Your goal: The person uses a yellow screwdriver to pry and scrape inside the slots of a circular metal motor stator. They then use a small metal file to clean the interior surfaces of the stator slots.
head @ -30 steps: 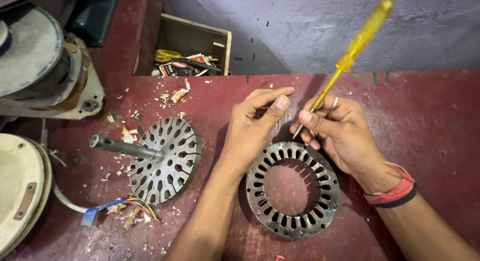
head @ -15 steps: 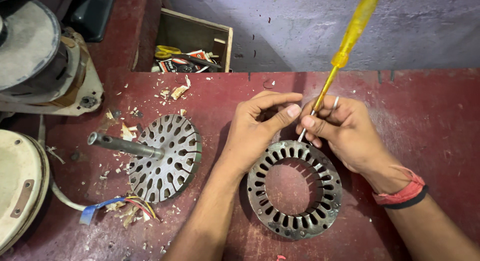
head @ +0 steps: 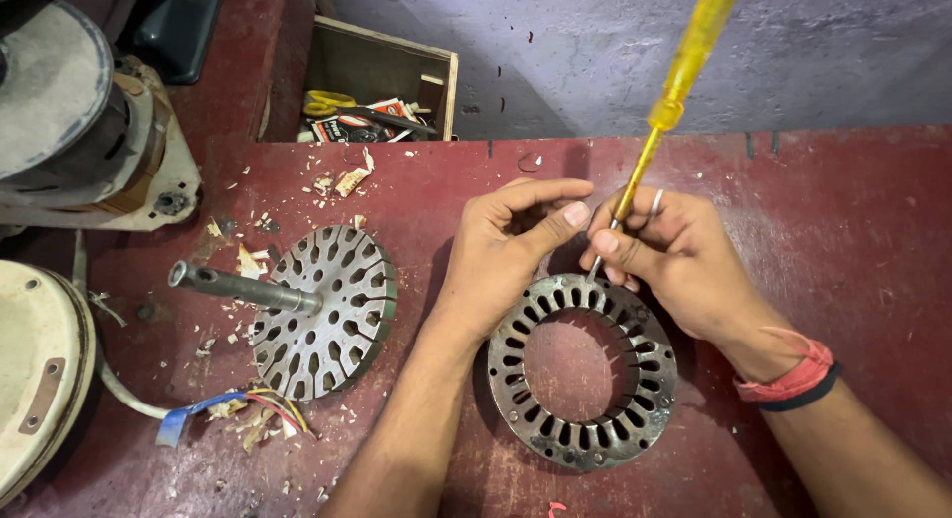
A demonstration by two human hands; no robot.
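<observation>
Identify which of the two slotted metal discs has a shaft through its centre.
The slotted disc on the left; the ring under the hands has an open centre.

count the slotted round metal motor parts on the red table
2. A slotted ring lies flat under both hands, the right hand holding a yellow screwdriver to its top edge. A slotted disc with a shaft lies left of it. Others may be out of view.

We cannot see the screwdriver (head: pixel 684 77) handle end, cut off above; its tip hides behind the right hand (head: pixel 669 260).
</observation>
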